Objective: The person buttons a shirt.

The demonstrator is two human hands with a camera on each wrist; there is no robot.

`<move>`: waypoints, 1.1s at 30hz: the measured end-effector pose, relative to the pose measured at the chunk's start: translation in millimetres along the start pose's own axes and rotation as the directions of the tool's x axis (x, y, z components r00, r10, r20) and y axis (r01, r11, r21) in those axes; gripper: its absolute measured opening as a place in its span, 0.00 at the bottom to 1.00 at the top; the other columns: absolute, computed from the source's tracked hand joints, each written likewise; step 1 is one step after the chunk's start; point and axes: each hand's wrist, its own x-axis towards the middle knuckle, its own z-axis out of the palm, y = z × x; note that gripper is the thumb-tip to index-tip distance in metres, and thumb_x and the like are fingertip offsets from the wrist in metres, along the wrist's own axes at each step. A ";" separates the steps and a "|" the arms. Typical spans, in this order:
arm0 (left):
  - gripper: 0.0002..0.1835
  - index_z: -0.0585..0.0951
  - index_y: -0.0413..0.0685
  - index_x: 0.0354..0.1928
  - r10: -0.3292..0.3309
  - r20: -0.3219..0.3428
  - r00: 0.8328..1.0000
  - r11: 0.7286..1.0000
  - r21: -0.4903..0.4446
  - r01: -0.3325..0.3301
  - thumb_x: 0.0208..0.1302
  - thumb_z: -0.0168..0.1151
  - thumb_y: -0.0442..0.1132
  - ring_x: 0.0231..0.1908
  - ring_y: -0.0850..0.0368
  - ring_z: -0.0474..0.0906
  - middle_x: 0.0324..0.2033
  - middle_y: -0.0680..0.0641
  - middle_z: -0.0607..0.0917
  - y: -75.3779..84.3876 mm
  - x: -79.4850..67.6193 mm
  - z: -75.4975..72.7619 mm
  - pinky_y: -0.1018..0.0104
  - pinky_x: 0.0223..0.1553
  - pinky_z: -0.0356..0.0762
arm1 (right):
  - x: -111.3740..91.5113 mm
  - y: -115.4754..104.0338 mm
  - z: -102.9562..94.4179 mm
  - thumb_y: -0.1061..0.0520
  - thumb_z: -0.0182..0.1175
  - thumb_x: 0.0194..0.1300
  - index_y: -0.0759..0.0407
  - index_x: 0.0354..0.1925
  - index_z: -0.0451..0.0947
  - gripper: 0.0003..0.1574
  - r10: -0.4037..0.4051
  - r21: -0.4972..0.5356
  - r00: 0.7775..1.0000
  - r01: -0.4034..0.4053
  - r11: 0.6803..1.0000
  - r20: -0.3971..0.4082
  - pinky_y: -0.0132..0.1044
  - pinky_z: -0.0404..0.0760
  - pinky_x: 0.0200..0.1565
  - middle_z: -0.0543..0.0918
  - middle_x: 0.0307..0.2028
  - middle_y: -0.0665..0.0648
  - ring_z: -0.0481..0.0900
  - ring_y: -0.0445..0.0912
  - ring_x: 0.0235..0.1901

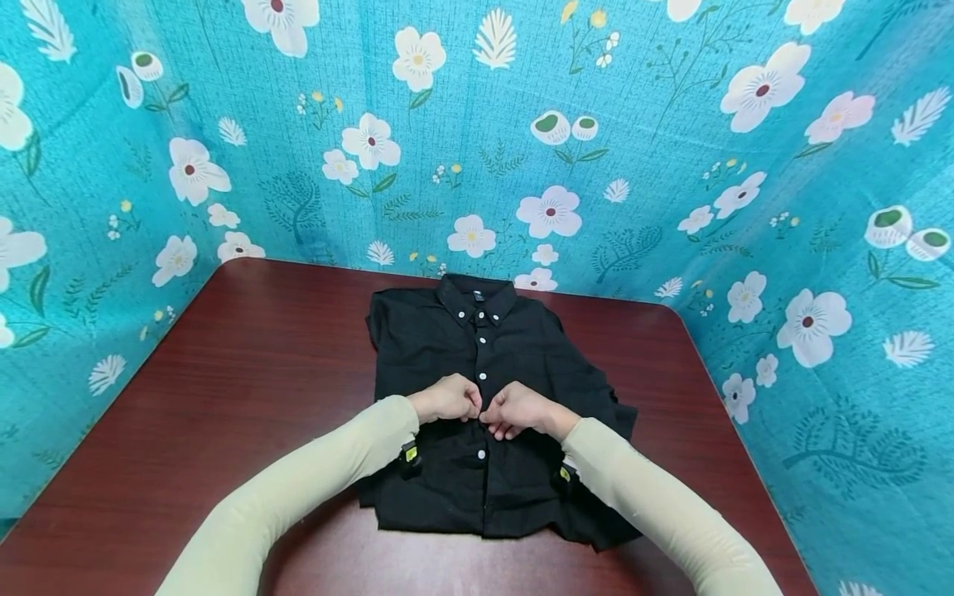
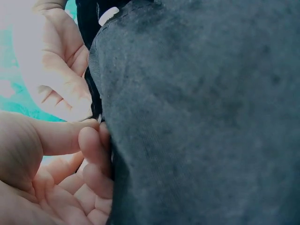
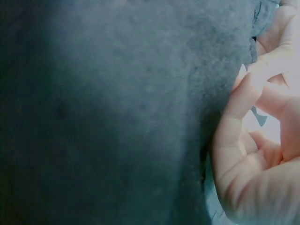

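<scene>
A black button-up shirt (image 1: pixel 428 356) lies front up on the table, its collar (image 1: pixel 477 302) toward the back. White buttons run down its front placket. At the middle of the placket, my left hand (image 1: pixel 451 398) pinches the edge of the cloth between thumb and fingers. My right hand (image 1: pixel 519 409) pinches the placket right beside it, fingertips nearly meeting the left ones. In the left wrist view, a sliver of a white button (image 2: pixel 100 118) shows at the fingertips, mostly hidden. Another white button (image 1: pixel 481 454) sits below the hands.
The dark red wooden table (image 1: pixel 298 331) extends around the shirt. A blue flowered cloth (image 1: pixel 462 165) hangs behind it and along both sides. Dark wrist devices (image 1: pixel 410 459) hang under the pale sleeves (image 1: pixel 320 472), low over the shirt.
</scene>
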 end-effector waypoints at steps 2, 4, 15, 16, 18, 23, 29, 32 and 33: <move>0.06 0.81 0.45 0.22 0.000 0.001 1.000 1.000 0.016 0.000 0.48 0.63 0.26 0.17 0.63 0.74 0.13 0.53 0.76 0.1 0.8 0.3 0.73 0.21 0.67 | 0.7 0.3 0.7 0.59 0.63 0.59 0.62 0.23 0.80 0.10 -0.002 -0.003 1.000 0.002 1.000 -0.010 0.29 0.75 0.20 0.80 0.17 0.54 0.78 0.40 0.16; 0.07 0.80 0.45 0.21 -0.016 0.003 1.000 1.000 0.018 0.015 0.49 0.60 0.26 0.18 0.63 0.75 0.14 0.53 0.77 1.2 0.9 0.6 0.73 0.21 0.68 | 1.3 0.3 2.1 0.58 0.64 0.59 0.62 0.22 0.80 0.11 -0.016 -0.018 1.000 0.015 1.000 -0.023 0.29 0.75 0.19 0.80 0.16 0.53 0.77 0.40 0.16; 0.12 0.75 0.45 0.17 -0.138 -0.019 0.990 0.988 -0.069 0.136 0.55 0.66 0.35 0.18 0.61 0.79 0.16 0.50 0.82 10.7 -0.4 2.2 0.72 0.19 0.70 | -1.3 -6.8 8.0 0.56 0.69 0.54 0.61 0.19 0.82 0.12 -0.038 -0.127 0.993 0.024 0.992 -0.114 0.32 0.77 0.18 0.80 0.15 0.54 0.78 0.41 0.14; 0.12 0.74 0.45 0.17 -0.138 -0.023 0.990 0.988 -0.067 0.136 0.54 0.66 0.33 0.18 0.61 0.79 0.16 0.49 0.82 10.9 -0.1 2.3 0.72 0.19 0.70 | -1.3 -6.6 7.8 0.56 0.68 0.54 0.61 0.20 0.82 0.12 -0.039 -0.126 0.993 0.025 0.992 -0.109 0.33 0.77 0.19 0.80 0.15 0.54 0.78 0.41 0.14; 0.12 0.73 0.45 0.18 -0.139 -0.028 0.990 0.989 -0.057 0.137 0.51 0.66 0.30 0.18 0.60 0.79 0.16 0.49 0.82 10.7 0.7 2.5 0.72 0.18 0.70 | -0.8 -5.4 6.9 0.57 0.68 0.55 0.62 0.20 0.82 0.12 -0.037 -0.113 0.995 0.027 0.993 -0.092 0.33 0.77 0.19 0.80 0.15 0.54 0.78 0.41 0.14; 0.12 0.71 0.45 0.19 -0.121 -0.041 0.992 0.993 -0.017 0.121 0.49 0.65 0.29 0.18 0.61 0.80 0.17 0.49 0.81 9.1 2.5 3.9 0.73 0.18 0.69 | 1.7 -0.9 3.8 0.62 0.63 0.56 0.64 0.23 0.81 0.07 -0.003 -0.023 0.999 0.002 1.000 -0.051 0.31 0.76 0.19 0.80 0.17 0.55 0.78 0.41 0.15; 0.12 0.71 0.44 0.20 -0.114 -0.054 0.992 0.993 -0.045 0.111 0.50 0.64 0.28 0.18 0.61 0.79 0.17 0.49 0.80 9.1 1.8 4.1 0.73 0.18 0.68 | 2.7 -1.0 2.9 0.68 0.57 0.55 0.68 0.28 0.81 0.05 0.010 0.097 0.998 -0.004 0.995 -0.061 0.29 0.74 0.19 0.80 0.19 0.55 0.77 0.41 0.16; 0.11 0.71 0.43 0.21 -0.112 -0.060 0.992 0.992 -0.060 0.108 0.48 0.64 0.26 0.18 0.60 0.79 0.17 0.48 0.80 10.5 0.3 2.8 0.73 0.17 0.68 | 2.9 -1.6 3.9 0.68 0.58 0.54 0.68 0.27 0.80 0.04 0.004 0.109 0.999 0.002 0.994 -0.054 0.29 0.74 0.19 0.79 0.18 0.55 0.77 0.40 0.16; 0.11 0.71 0.43 0.21 -0.109 -0.062 0.992 0.993 -0.059 0.105 0.47 0.64 0.26 0.18 0.59 0.79 0.17 0.48 0.80 10.7 -0.2 2.6 0.73 0.17 0.68 | 3.1 -1.7 4.3 0.68 0.59 0.54 0.67 0.26 0.80 0.04 0.006 0.109 0.999 -0.001 0.994 -0.052 0.29 0.74 0.19 0.79 0.18 0.54 0.77 0.40 0.16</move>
